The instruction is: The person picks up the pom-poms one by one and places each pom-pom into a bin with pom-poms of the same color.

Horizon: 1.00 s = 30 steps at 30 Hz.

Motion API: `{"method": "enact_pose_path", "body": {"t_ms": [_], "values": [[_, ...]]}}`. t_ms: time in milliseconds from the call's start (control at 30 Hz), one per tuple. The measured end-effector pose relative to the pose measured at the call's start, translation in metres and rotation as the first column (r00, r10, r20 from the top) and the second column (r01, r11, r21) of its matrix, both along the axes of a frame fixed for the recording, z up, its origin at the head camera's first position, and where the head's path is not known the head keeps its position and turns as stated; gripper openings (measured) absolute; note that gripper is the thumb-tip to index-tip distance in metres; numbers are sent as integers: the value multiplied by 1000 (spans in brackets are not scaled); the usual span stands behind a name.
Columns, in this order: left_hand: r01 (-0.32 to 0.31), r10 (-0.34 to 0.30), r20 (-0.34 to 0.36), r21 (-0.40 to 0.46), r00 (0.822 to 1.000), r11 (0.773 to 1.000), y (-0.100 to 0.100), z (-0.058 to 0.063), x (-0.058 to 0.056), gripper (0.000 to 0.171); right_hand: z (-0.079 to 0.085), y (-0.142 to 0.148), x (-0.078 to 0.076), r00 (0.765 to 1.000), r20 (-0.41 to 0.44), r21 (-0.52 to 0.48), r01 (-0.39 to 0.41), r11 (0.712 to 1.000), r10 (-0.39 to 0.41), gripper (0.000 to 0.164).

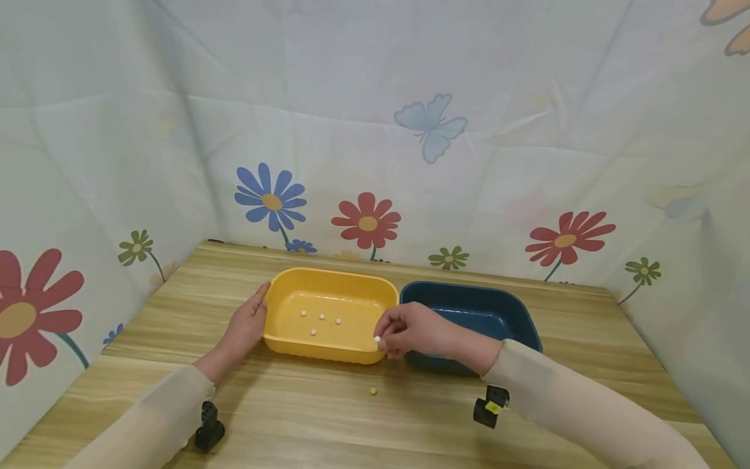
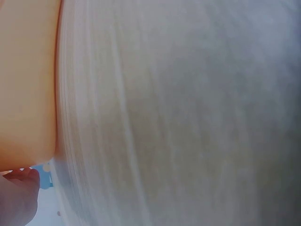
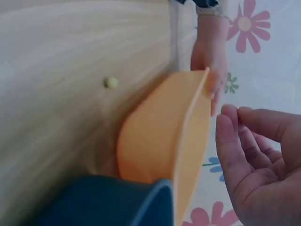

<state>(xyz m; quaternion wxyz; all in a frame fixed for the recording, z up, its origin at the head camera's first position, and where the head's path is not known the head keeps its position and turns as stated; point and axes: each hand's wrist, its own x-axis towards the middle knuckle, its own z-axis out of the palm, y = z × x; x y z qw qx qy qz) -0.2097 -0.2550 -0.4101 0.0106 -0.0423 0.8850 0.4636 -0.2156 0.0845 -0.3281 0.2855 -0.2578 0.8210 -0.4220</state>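
Observation:
Thumb and fingertips of my right hand (image 1: 413,331) pinch a small white ball (image 1: 377,339) over the front right corner of a yellow plastic basin (image 1: 328,350). In the right wrist view the ball is hidden between the fingertips (image 3: 230,110). Several similar white balls (image 1: 321,317) lie spread on the basin's floor. My left hand (image 1: 245,326) rests against the basin's left end, its fingers along the outer wall and reaching up to the rim. The left wrist view shows its fingertips (image 2: 30,174) right at the yellow wall.
A dark blue basin (image 1: 498,296) stands directly right of the yellow one, partly covered by my right hand and forearm. One small yellow-green ball (image 1: 373,391) lies on the wooden table (image 1: 305,417) in front. A flower-printed cloth (image 1: 351,150) hangs behind the table.

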Motion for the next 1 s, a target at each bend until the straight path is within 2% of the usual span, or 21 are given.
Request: {"method": "enact_pose_path", "body": {"t_ms": [200, 400, 633, 833, 1000], "values": [[-2, 2, -10, -7, 1000, 1000, -1, 0, -1, 54, 13, -11, -20, 999, -3, 32, -48, 998, 49, 11], [3, -3, -7, 1, 1000, 1000, 0, 0, -1, 54, 23, -27, -35, 999, 14, 41, -47, 998, 47, 13], [-3, 3, -3, 6, 1000, 1000, -2, -2, -1, 54, 30, -45, -50, 997, 42, 65, -73, 995, 70, 16], [-2, 2, -5, 11, 1000, 1000, -2, -3, -1, 54, 32, -58, -68, 997, 12, 109, -79, 991, 78, 19], [-12, 12, 1, 19, 1000, 1000, 0, -2, -1, 54, 34, -66, -83, 993, 25, 160, -119, 980, 117, 16]]}}
